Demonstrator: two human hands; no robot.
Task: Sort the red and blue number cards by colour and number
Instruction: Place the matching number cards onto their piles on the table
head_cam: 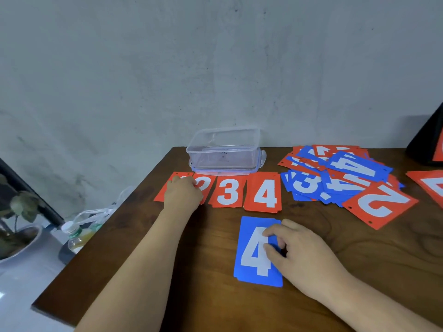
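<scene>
Several red cards lie in a row at the back of the wooden table (374, 264): a mostly hidden first red card (161, 195), a red 2 (204, 185), a red 3 (227, 191) and a red 4 (265, 193). My left hand (183, 194) rests on the first two of them, fingertips down, covering the first number. In front of the red 4 a blue 4 card (248, 227) lies flat. My right hand (304, 255) pinches its right edge between thumb and curled fingers. An unsorted heap of red and blue cards (335, 178) sits at the back right, with a loose red 2 (381, 203) at its front.
A clear plastic box (224, 152) stands behind the red row against the wall. A black stand (426, 144) and another red card (431, 185) are at the far right. Off the table's left edge are a bottle (74, 236) and a potted plant (16, 236).
</scene>
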